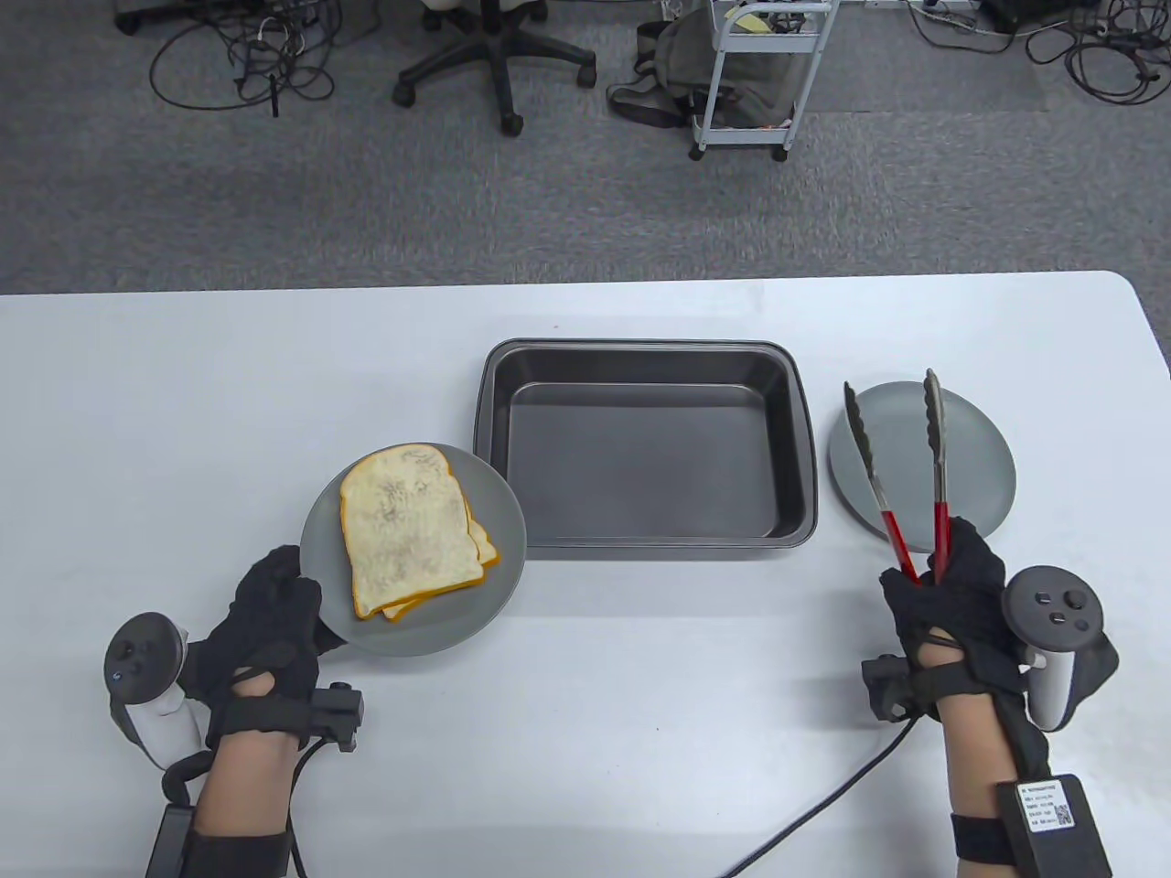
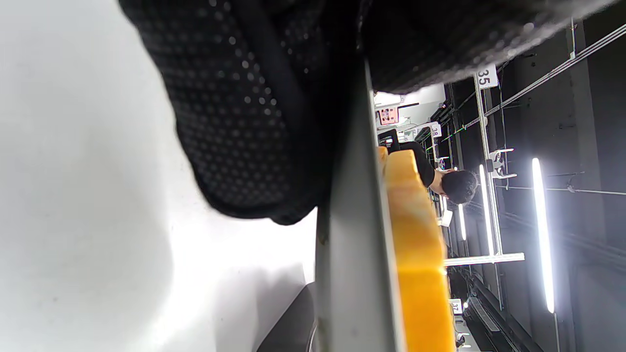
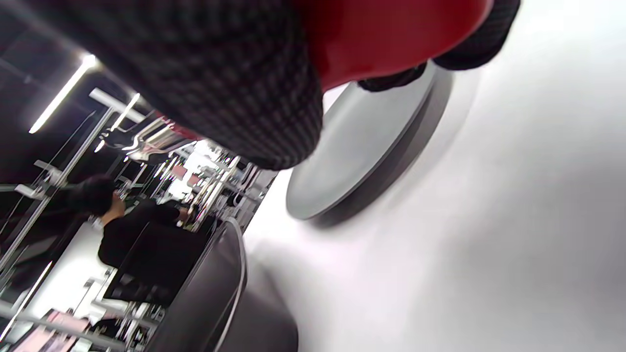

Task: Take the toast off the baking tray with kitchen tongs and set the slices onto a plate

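Two slices of toast (image 1: pixel 407 526) lie stacked on a grey plate (image 1: pixel 494 549), the upper slice pale with an orange crust and the lower one showing only at its edges. The left hand (image 1: pixel 270 622) grips this plate at its near-left rim; the left wrist view shows the gloved fingers (image 2: pixel 244 127) under the plate's edge and the thumb on top of it. Just right of the plate, the one dark baking tray (image 1: pixel 645 448) sits at the middle of the white table (image 1: pixel 183 384) with no toast in it. Beyond the tray's right end lies a second grey plate (image 1: pixel 979 476), bare of food. Above it reach the two open arms of one pair of kitchen tongs (image 1: pixel 901 457), metal at the tips and red at the handles. The right hand (image 1: pixel 951 594) has its fingers curled round those red handles. A tracker is strapped to each of the two hands.
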A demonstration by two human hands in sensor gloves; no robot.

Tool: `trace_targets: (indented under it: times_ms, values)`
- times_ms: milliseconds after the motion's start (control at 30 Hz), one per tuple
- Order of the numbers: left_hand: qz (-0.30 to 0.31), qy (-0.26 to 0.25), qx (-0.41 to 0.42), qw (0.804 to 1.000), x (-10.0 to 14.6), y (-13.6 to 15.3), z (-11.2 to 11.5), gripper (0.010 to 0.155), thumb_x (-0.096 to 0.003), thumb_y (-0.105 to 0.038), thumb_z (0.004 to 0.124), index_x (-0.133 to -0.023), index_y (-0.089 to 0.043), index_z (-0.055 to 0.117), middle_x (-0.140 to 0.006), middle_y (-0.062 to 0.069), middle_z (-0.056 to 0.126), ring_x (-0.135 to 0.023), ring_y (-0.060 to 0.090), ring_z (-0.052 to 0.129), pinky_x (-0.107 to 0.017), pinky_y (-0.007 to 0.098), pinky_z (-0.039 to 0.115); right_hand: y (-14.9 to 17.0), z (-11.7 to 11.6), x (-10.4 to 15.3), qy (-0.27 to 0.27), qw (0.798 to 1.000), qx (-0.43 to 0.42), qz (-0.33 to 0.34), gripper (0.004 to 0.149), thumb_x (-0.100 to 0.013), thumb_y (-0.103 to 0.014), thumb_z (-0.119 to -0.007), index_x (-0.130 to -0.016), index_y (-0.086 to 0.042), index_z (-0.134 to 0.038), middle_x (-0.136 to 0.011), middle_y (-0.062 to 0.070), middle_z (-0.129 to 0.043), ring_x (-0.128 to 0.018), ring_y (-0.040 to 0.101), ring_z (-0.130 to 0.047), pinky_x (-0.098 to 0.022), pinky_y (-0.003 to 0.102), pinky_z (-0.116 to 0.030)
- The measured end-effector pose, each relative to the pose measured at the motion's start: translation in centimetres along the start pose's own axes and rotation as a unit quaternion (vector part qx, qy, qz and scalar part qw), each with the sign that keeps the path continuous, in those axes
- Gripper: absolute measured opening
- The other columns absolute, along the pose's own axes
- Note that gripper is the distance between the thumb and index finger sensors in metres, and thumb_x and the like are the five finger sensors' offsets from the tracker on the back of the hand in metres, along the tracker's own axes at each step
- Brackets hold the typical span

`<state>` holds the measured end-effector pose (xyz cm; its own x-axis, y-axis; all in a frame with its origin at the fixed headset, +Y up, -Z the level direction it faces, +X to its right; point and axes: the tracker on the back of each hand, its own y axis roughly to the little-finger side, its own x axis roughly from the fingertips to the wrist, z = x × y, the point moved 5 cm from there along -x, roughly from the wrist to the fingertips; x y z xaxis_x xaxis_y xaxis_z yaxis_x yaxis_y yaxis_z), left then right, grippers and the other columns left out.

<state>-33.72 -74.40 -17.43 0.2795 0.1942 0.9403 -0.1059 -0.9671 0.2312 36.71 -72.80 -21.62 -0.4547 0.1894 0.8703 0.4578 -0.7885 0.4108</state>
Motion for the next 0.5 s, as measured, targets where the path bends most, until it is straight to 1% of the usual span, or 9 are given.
trace_targets:
  times_ms: [100, 200, 333, 367, 400, 467, 500]
  values:
    - [0.000, 0.001, 0.000, 1.000, 0.0, 0.0, 0.0, 0.058, -0.0499, -0.032, 0.082, -0.099, -0.011, 0.061, -0.078, 0.010, 0.098, -0.048, 0.025, 0.120, -0.031, 0.023, 0.111, 1.0, 0.2, -1.0, 0.000, 1.000, -0.019, -0.025, 0.086, -0.037, -0.031, -0.098, -0.104, -0.009, -0.048, -0.097, 0.023, -0.055, -0.076, 0.037, -0.073, -0.059, 0.053, -0.071]
    - [0.000, 0.000, 0.001, 1.000, 0.0, 0.0, 0.0, 0.057, -0.0500, -0.032, 0.082, -0.099, -0.011, 0.061, -0.078, 0.010, 0.098, -0.048, 0.025, 0.120, -0.031, 0.023, 0.111, 1.6, 0.7, -2.0, 0.021, 0.998, -0.011, -0.060, 0.083, -0.037, -0.034, -0.099, -0.104, -0.009, -0.055, -0.096, 0.023, -0.059, -0.075, 0.038, -0.074, -0.058, 0.053, -0.072]
    - [0.001, 0.001, 0.000, 1.000, 0.1, 0.0, 0.0, 0.057, -0.0499, -0.032, 0.082, -0.099, -0.010, 0.061, -0.078, 0.010, 0.098, -0.048, 0.025, 0.120, -0.031, 0.024, 0.110, 0.8, 1.4, -3.8, 0.042, 0.994, 0.058, -0.087, 0.080, -0.037, -0.037, -0.099, -0.102, -0.008, -0.064, -0.092, 0.023, -0.063, -0.070, 0.036, -0.077, -0.053, 0.051, -0.074]
    - [0.001, 0.001, 0.000, 1.000, 0.1, 0.0, 0.0, 0.057, -0.0499, -0.032, 0.082, -0.099, -0.010, 0.061, -0.078, 0.010, 0.098, -0.048, 0.025, 0.120, -0.031, 0.024, 0.110, 0.7, 1.2, -4.2, 0.036, 0.992, 0.080, -0.095, 0.081, -0.038, -0.039, -0.097, -0.103, -0.008, -0.062, -0.091, 0.023, -0.063, -0.069, 0.037, -0.075, -0.053, 0.052, -0.071]
    - [0.002, 0.000, 0.000, 1.000, 0.1, 0.0, 0.0, 0.057, -0.0499, -0.032, 0.082, -0.099, -0.011, 0.061, -0.078, 0.010, 0.098, -0.048, 0.025, 0.120, -0.031, 0.024, 0.111, 0.5, 1.1, -4.6, 0.027, 0.986, 0.120, -0.113, 0.082, -0.039, -0.042, -0.094, -0.104, -0.008, -0.057, -0.091, 0.022, -0.061, -0.068, 0.036, -0.073, -0.053, 0.052, -0.069]
    - [0.002, -0.001, 0.002, 1.000, 0.1, 0.0, -0.2, 0.057, -0.0498, -0.032, 0.082, -0.099, -0.010, 0.062, -0.077, 0.012, 0.098, -0.048, 0.025, 0.120, -0.031, 0.024, 0.111, 0.2, 0.7, -5.3, 0.029, 0.980, 0.159, -0.120, 0.083, -0.040, -0.046, -0.089, -0.105, -0.008, -0.053, -0.091, 0.021, -0.061, -0.068, 0.034, -0.072, -0.054, 0.051, -0.067]
    - [0.001, -0.001, 0.004, 1.000, 0.1, 0.0, -0.2, 0.057, -0.0497, -0.032, 0.083, -0.099, -0.010, 0.062, -0.077, 0.010, 0.098, -0.047, 0.025, 0.120, -0.030, 0.023, 0.111, 0.0, 0.5, -5.6, 0.027, 0.979, 0.164, -0.119, 0.084, -0.040, -0.046, -0.089, -0.105, -0.009, -0.052, -0.091, 0.021, -0.060, -0.068, 0.035, -0.071, -0.054, 0.052, -0.067]
